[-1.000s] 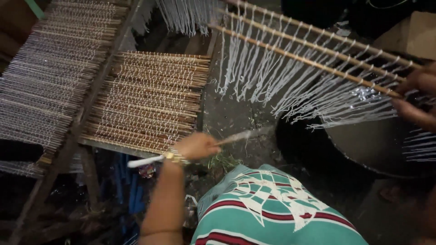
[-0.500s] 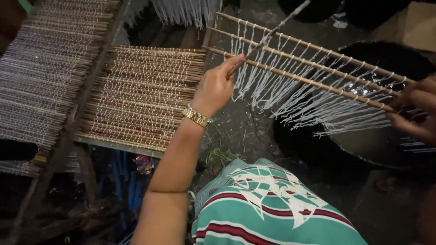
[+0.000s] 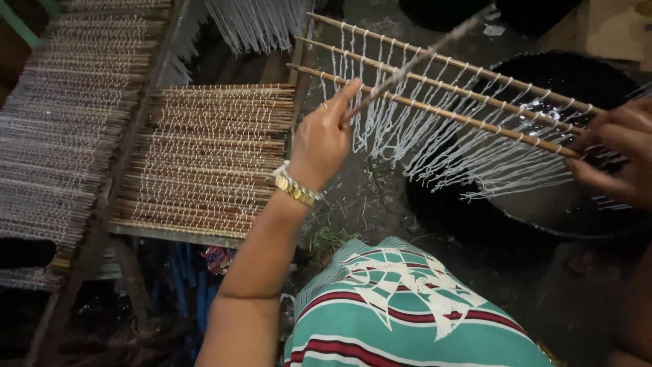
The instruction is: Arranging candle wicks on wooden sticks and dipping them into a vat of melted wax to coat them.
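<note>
My left hand (image 3: 326, 139), with a gold watch on the wrist, grips a thin stick (image 3: 414, 61) that points up and to the right across a set of three long wooden rods (image 3: 441, 88). Rows of thin white wax-coated strings (image 3: 448, 146) hang from the rods. My right hand (image 3: 614, 153) holds the right ends of the rods above a large dark pot (image 3: 543, 211). My knee in a green, red and white patterned cloth (image 3: 401, 306) is at the bottom.
A wooden rack (image 3: 204, 156) stacked with many string-wound rods lies to the left, with a second, larger stack (image 3: 61, 129) at the far left. More white strings (image 3: 258, 20) hang at the top. The floor below is dark and littered.
My left hand rose from low beside my knee up to the rods, carrying the thin stick, which now lies across them. The rods stayed held over the pot.
</note>
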